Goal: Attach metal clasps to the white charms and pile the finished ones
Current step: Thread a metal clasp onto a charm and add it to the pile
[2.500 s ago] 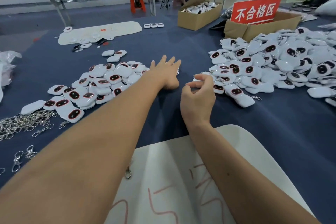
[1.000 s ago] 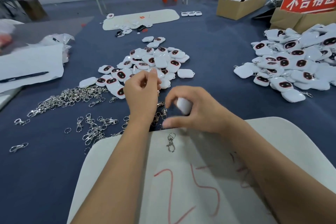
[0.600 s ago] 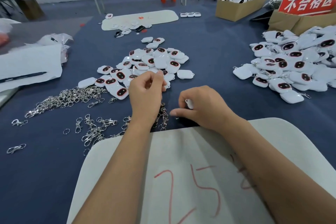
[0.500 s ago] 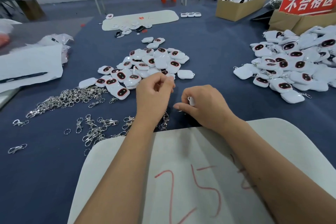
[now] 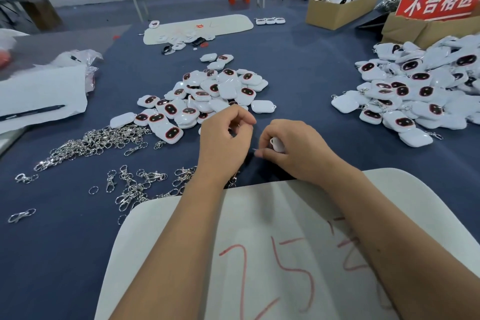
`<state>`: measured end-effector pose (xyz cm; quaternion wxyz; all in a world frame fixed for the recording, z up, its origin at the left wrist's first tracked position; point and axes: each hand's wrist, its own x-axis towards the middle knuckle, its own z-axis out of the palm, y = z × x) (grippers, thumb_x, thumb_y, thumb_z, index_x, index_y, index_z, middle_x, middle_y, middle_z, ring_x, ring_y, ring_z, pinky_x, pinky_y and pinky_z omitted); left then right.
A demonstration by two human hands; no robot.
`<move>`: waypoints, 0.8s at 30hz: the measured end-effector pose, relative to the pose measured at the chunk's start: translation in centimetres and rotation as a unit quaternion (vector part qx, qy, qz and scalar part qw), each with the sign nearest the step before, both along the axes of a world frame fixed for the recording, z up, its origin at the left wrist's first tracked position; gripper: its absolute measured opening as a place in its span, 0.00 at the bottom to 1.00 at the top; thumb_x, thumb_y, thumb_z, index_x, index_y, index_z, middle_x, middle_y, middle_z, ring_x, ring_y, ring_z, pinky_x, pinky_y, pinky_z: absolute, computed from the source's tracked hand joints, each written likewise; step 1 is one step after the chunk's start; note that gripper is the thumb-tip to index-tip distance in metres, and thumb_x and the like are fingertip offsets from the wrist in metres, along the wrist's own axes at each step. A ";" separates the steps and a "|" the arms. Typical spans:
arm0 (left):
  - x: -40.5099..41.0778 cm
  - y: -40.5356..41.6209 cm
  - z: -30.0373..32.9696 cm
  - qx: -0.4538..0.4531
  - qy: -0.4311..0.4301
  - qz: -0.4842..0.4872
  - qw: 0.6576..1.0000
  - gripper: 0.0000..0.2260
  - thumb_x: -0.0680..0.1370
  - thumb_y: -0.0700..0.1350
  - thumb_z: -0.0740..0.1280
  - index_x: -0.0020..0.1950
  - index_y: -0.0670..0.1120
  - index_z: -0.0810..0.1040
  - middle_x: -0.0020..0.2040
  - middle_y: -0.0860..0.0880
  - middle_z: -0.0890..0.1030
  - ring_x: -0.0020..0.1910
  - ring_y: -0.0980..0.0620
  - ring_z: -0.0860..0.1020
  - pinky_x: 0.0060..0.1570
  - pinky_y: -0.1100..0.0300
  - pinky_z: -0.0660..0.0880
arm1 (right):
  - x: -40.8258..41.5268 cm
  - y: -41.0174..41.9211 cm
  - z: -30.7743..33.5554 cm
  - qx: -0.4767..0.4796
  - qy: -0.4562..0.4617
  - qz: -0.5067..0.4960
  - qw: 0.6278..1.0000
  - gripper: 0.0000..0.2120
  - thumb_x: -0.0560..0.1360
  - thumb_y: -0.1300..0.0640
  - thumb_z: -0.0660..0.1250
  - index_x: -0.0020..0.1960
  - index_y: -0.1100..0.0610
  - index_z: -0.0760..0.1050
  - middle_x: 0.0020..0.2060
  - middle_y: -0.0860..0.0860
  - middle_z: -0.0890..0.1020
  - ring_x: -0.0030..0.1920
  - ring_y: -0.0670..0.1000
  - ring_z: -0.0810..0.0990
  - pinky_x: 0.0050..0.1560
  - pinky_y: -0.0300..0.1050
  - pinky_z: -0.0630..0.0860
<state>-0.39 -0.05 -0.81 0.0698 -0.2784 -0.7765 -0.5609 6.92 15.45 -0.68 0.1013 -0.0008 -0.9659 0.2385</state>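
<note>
Both hands are working at frame center over the blue table (image 5: 298, 91).

Right hand (image 5: 296, 153) is gripping one white charm (image 5: 277, 143), fingers curled around it; only the top edge and its loop are showing between thumb and forefinger.

Left hand (image 5: 223, 143) is sitting just beside it at 9 o'clock, fingers curled with the tips pinched together. Something small and metallic seems to be sitting in the pinch, but it is too small to confirm as a clasp. The two hands are nearly touching at the fingertips.

Unfinished charm pile (image 5: 207, 96) is lying at 12 o'clock from the hands, close by.

Pile with clasps attached (image 5: 415, 91) is sitting at 2 o'clock, well apart, in front of a cardboard box with a red sign (image 5: 439, 1).

Loose clasps (image 5: 91, 143) are heaped at 9 o'clock, with more scattered at 8 o'clock near the left wrist.

White board (image 5: 259, 254) with "25" in red marker is lying at 6 o'clock, under both forearms.

Paper with a pen (image 5: 31, 113) is resting at 10 o'clock, far left.
</note>
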 end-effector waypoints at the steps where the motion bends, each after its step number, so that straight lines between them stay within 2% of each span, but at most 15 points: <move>1: 0.0 0.0 -0.1 -0.002 0.010 0.001 1.000 0.08 0.73 0.38 0.64 0.42 0.49 0.81 0.38 0.51 0.82 0.38 0.51 0.77 0.35 0.66 0.70 | -0.1 -0.2 -0.2 0.001 0.014 -0.015 1.000 0.08 0.79 0.46 0.70 0.44 0.47 0.77 0.44 0.45 0.80 0.47 0.49 0.77 0.49 0.50 0.73; 3: 0.0 0.2 -0.2 -0.009 0.029 -0.003 1.000 0.09 0.74 0.36 0.66 0.42 0.48 0.81 0.37 0.53 0.82 0.37 0.52 0.77 0.36 0.67 0.70 | -0.1 -0.2 -0.4 -0.039 0.056 -0.038 0.997 0.08 0.81 0.49 0.69 0.45 0.50 0.78 0.42 0.46 0.81 0.45 0.50 0.78 0.47 0.51 0.74; 5: 0.1 0.5 -0.1 -0.017 0.048 -0.019 0.999 0.08 0.75 0.35 0.67 0.44 0.48 0.81 0.39 0.54 0.82 0.38 0.53 0.78 0.37 0.70 0.70 | 0.0 0.2 -0.5 -0.118 0.115 -0.057 0.985 0.08 0.82 0.53 0.69 0.44 0.54 0.79 0.36 0.46 0.82 0.39 0.50 0.79 0.43 0.49 0.74; 9: 0.7 1.0 -0.1 -0.013 0.041 -0.070 0.997 0.08 0.74 0.37 0.69 0.49 0.48 0.80 0.40 0.54 0.82 0.39 0.54 0.80 0.40 0.72 0.70 | -0.1 1.1 -0.4 -0.243 0.175 -0.098 0.949 0.08 0.81 0.59 0.70 0.43 0.59 0.81 0.27 0.39 0.78 0.35 0.49 0.80 0.40 0.47 0.75; 11: 0.8 1.3 -0.2 -0.017 0.029 -0.086 0.996 0.08 0.74 0.38 0.70 0.50 0.48 0.79 0.39 0.54 0.82 0.38 0.54 0.80 0.39 0.70 0.72 | 0.0 1.2 -0.3 -0.269 0.178 -0.096 0.942 0.06 0.80 0.61 0.71 0.45 0.60 0.82 0.29 0.43 0.81 0.32 0.45 0.77 0.38 0.42 0.72; 13: 0.9 1.5 -0.4 -0.024 0.013 -0.093 0.995 0.09 0.74 0.39 0.73 0.50 0.49 0.77 0.40 0.54 0.82 0.37 0.54 0.80 0.37 0.69 0.73 | 0.0 1.2 -0.2 -0.290 0.165 -0.070 0.940 0.02 0.79 0.62 0.72 0.48 0.60 0.83 0.36 0.55 0.85 0.34 0.50 0.80 0.37 0.44 0.74; 15: 0.8 1.4 -0.4 -0.018 -0.006 -0.099 0.995 0.11 0.73 0.40 0.75 0.50 0.50 0.76 0.41 0.54 0.82 0.37 0.52 0.81 0.37 0.67 0.74 | 0.1 1.1 -0.3 -0.314 0.160 -0.044 0.935 0.04 0.79 0.64 0.72 0.53 0.60 0.83 0.39 0.54 0.87 0.38 0.53 0.84 0.42 0.42 0.79; 18: 0.5 1.2 -0.4 -0.005 -0.027 -0.109 0.994 0.14 0.72 0.42 0.77 0.51 0.52 0.75 0.43 0.55 0.81 0.37 0.51 0.81 0.37 0.63 0.76 | 0.1 1.3 -0.4 -0.342 0.151 -0.028 0.927 0.12 0.77 0.67 0.73 0.59 0.60 0.83 0.40 0.51 0.88 0.39 0.47 0.85 0.47 0.37 0.78; 21: 0.4 1.3 -0.5 -0.009 -0.026 -0.104 0.994 0.18 0.70 0.43 0.78 0.55 0.54 0.75 0.46 0.56 0.81 0.37 0.54 0.81 0.37 0.62 0.76 | 0.1 1.2 -0.3 -0.394 0.141 -0.040 0.908 0.10 0.76 0.69 0.75 0.55 0.60 0.84 0.40 0.53 0.88 0.39 0.50 0.86 0.43 0.39 0.81; 24: 0.5 1.3 -0.3 -0.030 0.038 -0.086 0.995 0.28 0.69 0.42 0.79 0.65 0.57 0.74 0.57 0.57 0.77 0.49 0.55 0.80 0.38 0.61 0.78 | 0.1 1.2 -0.4 -0.403 0.150 -0.065 0.900 0.05 0.74 0.68 0.77 0.48 0.61 0.84 0.38 0.53 0.87 0.37 0.50 0.86 0.40 0.38 0.81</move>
